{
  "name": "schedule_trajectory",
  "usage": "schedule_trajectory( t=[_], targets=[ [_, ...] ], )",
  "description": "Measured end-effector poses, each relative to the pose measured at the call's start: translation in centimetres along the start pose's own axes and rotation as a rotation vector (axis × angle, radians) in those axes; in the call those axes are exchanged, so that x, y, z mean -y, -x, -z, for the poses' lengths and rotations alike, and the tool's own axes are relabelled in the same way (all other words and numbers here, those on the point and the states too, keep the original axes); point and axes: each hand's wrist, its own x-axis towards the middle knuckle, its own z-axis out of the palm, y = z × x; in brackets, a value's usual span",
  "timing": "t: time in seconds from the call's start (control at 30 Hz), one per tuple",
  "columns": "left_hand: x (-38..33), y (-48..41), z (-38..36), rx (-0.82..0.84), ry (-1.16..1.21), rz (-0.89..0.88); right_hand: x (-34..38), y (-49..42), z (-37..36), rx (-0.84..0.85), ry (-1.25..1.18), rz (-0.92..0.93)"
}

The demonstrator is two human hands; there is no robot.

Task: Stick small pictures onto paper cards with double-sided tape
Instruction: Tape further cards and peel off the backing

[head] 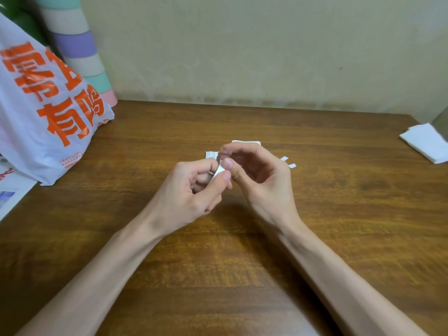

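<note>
Over the middle of the wooden table [242,263], my left hand [191,192] grips a small white paper piece [219,172] between thumb and curled fingers. My right hand [257,175] meets it from the right, with thumb and forefinger pinching the top edge of the same piece. Behind the hands lie two small white paper cards [246,142] [210,154], partly hidden by my fingers. Two short white tape strips [284,158] [292,165] lie on the table just right of my right hand.
A white plastic bag with orange characters [48,112] stands at the left edge. Behind it rises a stack of pastel rolls [80,52] against the wall. Folded white tissue [426,144] lies at the far right. Printed paper [9,190] sits at the left.
</note>
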Motion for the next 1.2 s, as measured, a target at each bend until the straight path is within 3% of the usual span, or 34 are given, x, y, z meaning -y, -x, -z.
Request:
schedule_trajectory(
  t=[0.3,0.63,0.83,1.2],
  targets=[
    [-0.6,0.0,-0.5,0.242,0.539,0.303,0.1,-0.1,0.4,0.035,-0.107,-0.165],
    [-0.7,-0.5,-0.6,-0.11,0.387,0.312,0.1,-0.4,0.8,-0.079,-0.111,-0.218],
    [-0.8,-0.5,-0.8,-0.162,0.366,0.31,0.1,-0.3,0.8,-0.122,-0.159,-0.278],
    [0.2,-0.7,-1.3,-0.513,0.069,0.104,0.6,-0.1,0.4,-0.012,-0.023,-0.285]
  ],
)
